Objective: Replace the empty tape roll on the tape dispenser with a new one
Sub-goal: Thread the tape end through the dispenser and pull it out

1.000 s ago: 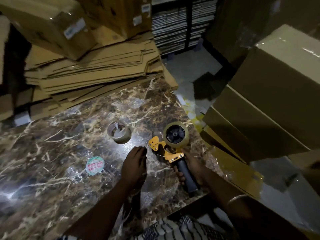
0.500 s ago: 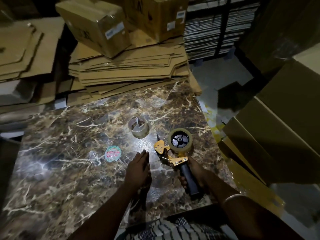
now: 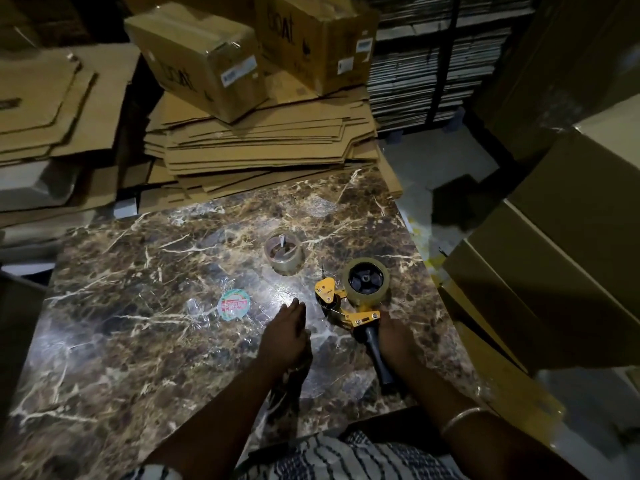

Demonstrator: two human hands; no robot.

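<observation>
My right hand (image 3: 393,336) grips the dispenser (image 3: 356,306) handle; left hand (image 3: 285,336) flat, empty on table (image 3: 138,323). Brace firmly before pulling the roll (image 3: 366,280).

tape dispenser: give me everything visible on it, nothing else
The tape dispenser is a handheld gun type: yellow metal-looking frame, dark hub, black handle pointing toward the person. It lies on its side on the marble tabletop, near the right edge. A roll of clear or tan tape sits on the hub. The right hand rests against the handle's top; the left hand lies beside it, apart. Its blade is too dark to make out.
</observation>
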